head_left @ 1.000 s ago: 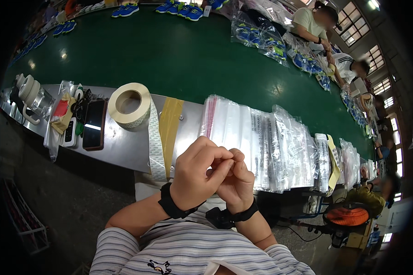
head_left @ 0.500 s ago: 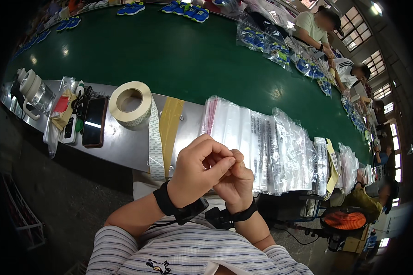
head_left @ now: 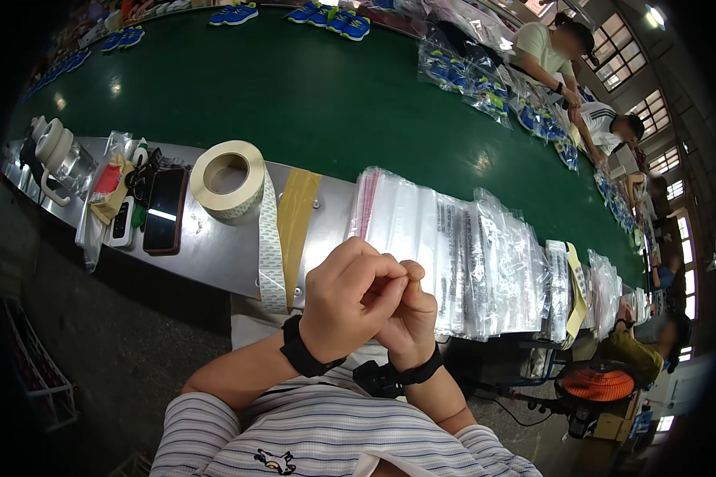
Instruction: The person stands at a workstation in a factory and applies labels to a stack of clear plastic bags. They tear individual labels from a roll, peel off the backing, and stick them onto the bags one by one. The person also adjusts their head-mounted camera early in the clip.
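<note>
My left hand (head_left: 348, 300) and my right hand (head_left: 410, 322) meet in front of my chest, fingertips pinched together. Whatever sits between the fingertips, if anything, is too small to make out. Both wrists carry black straps. Just beyond my hands, a row of overlapping clear plastic bags (head_left: 445, 230) lies along the metal ledge. To the left of my hands stands a roll of labels (head_left: 250, 199), its strip of labels (head_left: 270, 254) hanging over the ledge's front edge beside a band of brown tape (head_left: 301, 211).
A green conveyor belt (head_left: 294, 95) runs beyond the metal ledge (head_left: 215, 258). Blue shoes (head_left: 350, 26) ride on its far side. At left lie a phone (head_left: 165, 213) and a clear bottle (head_left: 73, 167). An orange fan (head_left: 601, 383) stands at right; other people (head_left: 537, 49) work along the belt.
My left hand has turned slightly, its fingers curling closer over the right fingertips. Both hands stay pressed together. The shoes on the belt have shifted a little to the right in view.
</note>
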A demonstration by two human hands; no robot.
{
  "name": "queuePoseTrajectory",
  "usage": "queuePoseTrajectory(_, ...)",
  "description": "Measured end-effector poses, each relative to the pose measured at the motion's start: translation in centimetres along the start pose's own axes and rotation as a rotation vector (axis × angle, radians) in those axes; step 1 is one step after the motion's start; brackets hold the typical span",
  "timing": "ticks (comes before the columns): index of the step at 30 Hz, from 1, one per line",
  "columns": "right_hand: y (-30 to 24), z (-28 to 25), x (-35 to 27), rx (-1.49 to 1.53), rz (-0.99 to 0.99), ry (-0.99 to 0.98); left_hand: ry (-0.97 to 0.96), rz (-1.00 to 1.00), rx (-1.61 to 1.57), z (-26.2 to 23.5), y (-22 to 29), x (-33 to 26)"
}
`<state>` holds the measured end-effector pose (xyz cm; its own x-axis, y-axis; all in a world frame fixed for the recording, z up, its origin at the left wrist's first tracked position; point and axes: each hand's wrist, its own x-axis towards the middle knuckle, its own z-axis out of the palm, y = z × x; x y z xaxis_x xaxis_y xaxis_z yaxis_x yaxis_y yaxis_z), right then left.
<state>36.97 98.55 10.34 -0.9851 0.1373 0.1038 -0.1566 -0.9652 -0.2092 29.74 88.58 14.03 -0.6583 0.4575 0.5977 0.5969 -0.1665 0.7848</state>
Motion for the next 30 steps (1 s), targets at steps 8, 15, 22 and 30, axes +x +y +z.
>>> queuePoseTrajectory(8,0.09,-0.17,0.07,0.032,-0.003,-0.017,0.051,0.029,0.033,0.25,0.08,0.25)
queuePoseTrajectory(15,0.38,0.57,-0.11,-0.149,-0.062,0.094,0.015,-0.056,-0.021,0.05,0.61,0.18)
queuePoseTrajectory(22,0.47,0.40,-0.35,-0.227,-0.080,0.100,-0.049,-0.220,-0.132,-0.46,0.72,0.35)
queuePoseTrajectory(30,0.42,0.32,-0.48,-0.149,-0.055,0.104,-0.072,-0.239,-0.177,-0.40,0.71,0.32)
